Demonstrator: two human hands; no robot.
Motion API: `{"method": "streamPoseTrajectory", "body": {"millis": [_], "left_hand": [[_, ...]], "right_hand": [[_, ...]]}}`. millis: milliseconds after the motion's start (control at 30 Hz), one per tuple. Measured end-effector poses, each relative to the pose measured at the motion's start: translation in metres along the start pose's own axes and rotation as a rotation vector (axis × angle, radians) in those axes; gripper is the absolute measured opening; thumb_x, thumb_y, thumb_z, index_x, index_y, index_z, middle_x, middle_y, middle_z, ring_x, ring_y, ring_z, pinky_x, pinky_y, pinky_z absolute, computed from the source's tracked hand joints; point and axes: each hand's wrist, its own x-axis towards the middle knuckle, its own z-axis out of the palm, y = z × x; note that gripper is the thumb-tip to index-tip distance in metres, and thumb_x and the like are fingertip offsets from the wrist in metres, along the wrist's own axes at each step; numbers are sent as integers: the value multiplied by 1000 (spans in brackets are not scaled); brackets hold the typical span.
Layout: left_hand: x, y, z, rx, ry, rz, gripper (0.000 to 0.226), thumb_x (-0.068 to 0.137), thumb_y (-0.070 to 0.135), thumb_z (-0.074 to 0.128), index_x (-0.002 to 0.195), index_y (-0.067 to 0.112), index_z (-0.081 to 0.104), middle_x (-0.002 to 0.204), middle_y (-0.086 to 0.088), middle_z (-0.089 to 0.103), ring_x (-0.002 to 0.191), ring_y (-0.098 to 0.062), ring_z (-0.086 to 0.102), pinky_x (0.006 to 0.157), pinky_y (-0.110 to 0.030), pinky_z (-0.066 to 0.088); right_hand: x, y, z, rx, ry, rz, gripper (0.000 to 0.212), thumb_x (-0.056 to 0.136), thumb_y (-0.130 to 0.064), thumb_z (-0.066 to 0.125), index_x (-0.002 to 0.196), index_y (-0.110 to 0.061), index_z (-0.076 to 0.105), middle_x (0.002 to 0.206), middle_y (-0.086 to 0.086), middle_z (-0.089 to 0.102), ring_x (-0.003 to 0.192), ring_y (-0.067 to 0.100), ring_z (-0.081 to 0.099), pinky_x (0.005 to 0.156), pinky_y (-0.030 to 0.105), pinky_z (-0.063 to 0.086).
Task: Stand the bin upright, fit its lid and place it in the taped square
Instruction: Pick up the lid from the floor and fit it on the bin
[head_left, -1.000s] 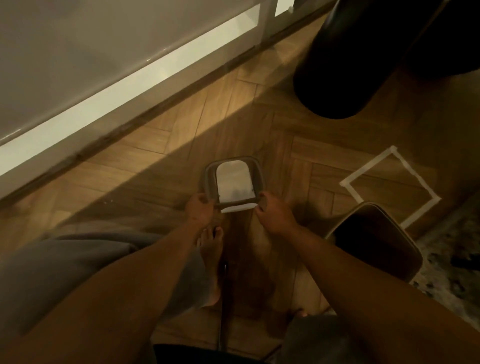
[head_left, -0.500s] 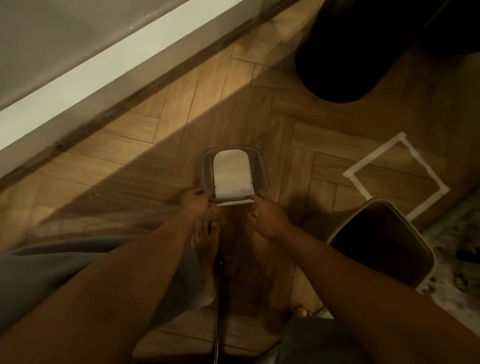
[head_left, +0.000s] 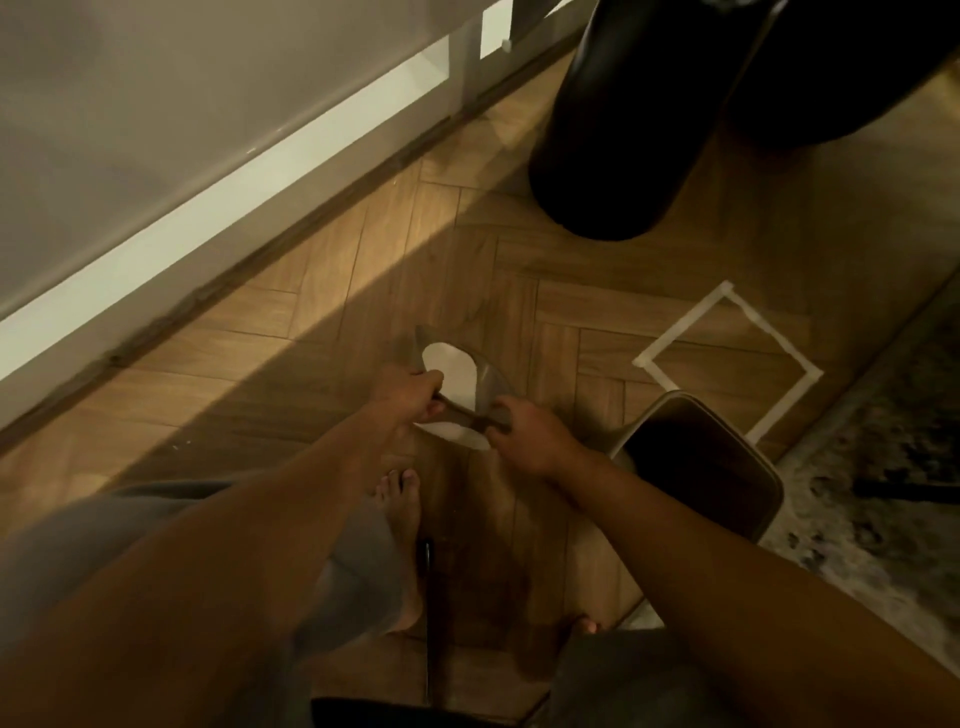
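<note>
Lid (head_left: 457, 374): tilted, gripped at near edge by left hand (head_left: 410, 389) and right hand (head_left: 524, 434) | likely light, stiff; hold opposite rims | bin (head_left: 696, 467) upright, right.

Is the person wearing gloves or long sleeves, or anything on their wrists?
No. The left hand and right hand are both bare, with no gloves. Both forearms are bare all the way to the bottom of the picture, so no sleeves show. No watch, bracelet or ring can be seen, though the light is dim and the fingers look a little blurry.
</note>
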Motion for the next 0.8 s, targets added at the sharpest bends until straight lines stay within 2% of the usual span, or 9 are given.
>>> {"method": "streamPoseTrajectory", "body": {"millis": [67,133,233,333,433,500,600,700,800], "left_hand": [[-20,20,7,90,-19,57,12,86,10,60,87,1,68,80,-16,68,51,-17,68,48,-23,53],[-41,40,12,137,-45,125,17,89,12,61,98,1,69,83,-14,69,59,-17,69,56,-26,55],[-85,66,18,144,-102,196,9,93,13,59,94,7,66,87,-10,66,74,-17,67,60,-23,58],[-115,83,20,48,-168,205,6,95,10,59,90,11,61,87,-9,62,75,-16,64,54,-16,58],[-147,88,26,68,-203,274,7,96,17,61,98,11,64,81,-6,63,67,-11,63,55,-17,55],[-162,87,33,180,-136,379,21,93,33,65,103,15,67,78,-1,64,62,-8,60,57,-21,51],[-179,83,46,307,13,595,28,83,56,68,95,31,67,93,6,66,83,-8,63,69,-28,50],[-194,86,60,362,63,771,18,84,54,70,88,38,62,87,12,65,79,-2,62,60,-20,44],[-197,94,68,348,111,825,22,88,45,71,98,26,66,84,11,64,73,-1,61,56,-15,42]], "right_hand": [[-17,-6,-18,13,19,-2,53,98,-33,66,148,-18,54,143,8,62,126,27,61,90,28,44],[-34,-11,-35,45,38,-14,54,100,-32,64,150,-19,52,147,6,60,129,22,59,92,26,42],[-68,-15,-57,81,75,-50,46,101,-27,63,147,-22,56,138,0,65,114,11,60,87,24,43],[-86,-19,-66,119,89,-81,38,103,-20,58,141,-25,61,123,-8,67,102,5,58,78,19,43],[-109,-21,-73,159,166,-112,34,103,-15,55,134,-23,67,120,-6,71,102,8,62,83,23,45],[-122,-20,-76,191,247,-116,31,103,-13,56,130,-23,68,115,-7,70,102,10,62,85,26,46],[-136,-18,-82,241,324,-106,29,103,-11,59,128,-20,70,115,-4,72,103,13,65,87,30,50],[-154,-9,-91,327,399,-84,26,102,-9,59,124,-16,71,111,1,73,102,19,69,91,38,57],[-167,3,-106,439,462,-53,18,103,-11,60,117,-16,70,108,2,74,97,17,71,89,38,59]]}}
